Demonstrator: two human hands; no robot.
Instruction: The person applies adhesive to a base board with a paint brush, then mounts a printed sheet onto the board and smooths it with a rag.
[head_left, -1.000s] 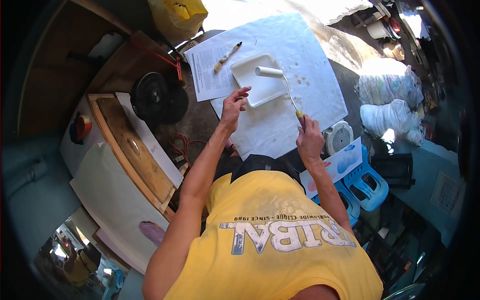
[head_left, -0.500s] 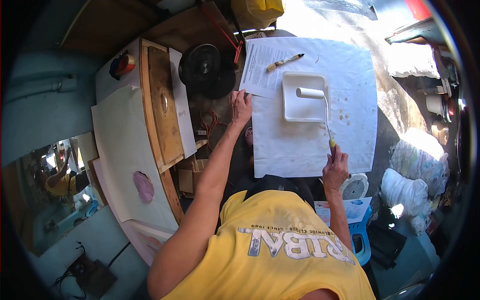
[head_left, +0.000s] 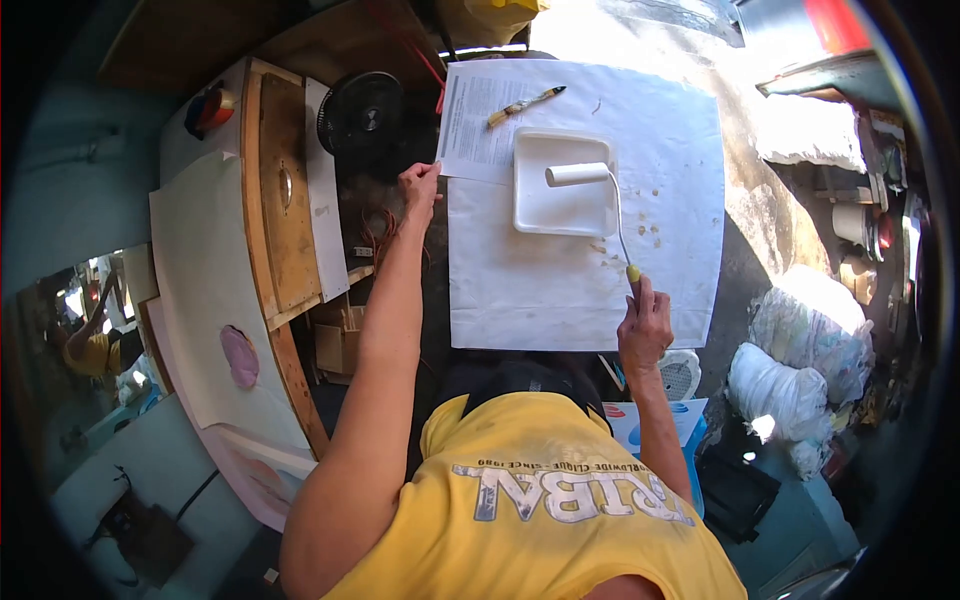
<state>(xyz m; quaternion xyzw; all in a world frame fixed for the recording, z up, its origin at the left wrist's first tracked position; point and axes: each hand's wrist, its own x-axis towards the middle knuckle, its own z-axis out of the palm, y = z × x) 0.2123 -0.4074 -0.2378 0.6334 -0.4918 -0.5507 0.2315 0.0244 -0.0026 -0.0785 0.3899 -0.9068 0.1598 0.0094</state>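
My right hand (head_left: 645, 325) is wrapped round the handle of a paint roller (head_left: 622, 225). Its white sleeve (head_left: 577, 175) is over the white plastic tray (head_left: 535, 218); contact with the tray floor cannot be made out. At the table's left edge, my left hand (head_left: 419, 190) has its fingers closed at the lower left corner of a printed sheet (head_left: 478, 125). A paintbrush (head_left: 526, 106) lies across that sheet's right edge, just above the tray.
White paper with brownish spots covers the table (head_left: 580, 300). Left of it stand a black fan (head_left: 362, 115) and a wooden cabinet (head_left: 283, 190). Stuffed plastic bags (head_left: 790, 385) sit on the right, and a blue stool (head_left: 695, 470) stands beside me.
The view has shifted, so the table appears further left. My right hand and the roller handle have swung slightly rightward relative to the tray. My left hand stays at the sheet's corner.
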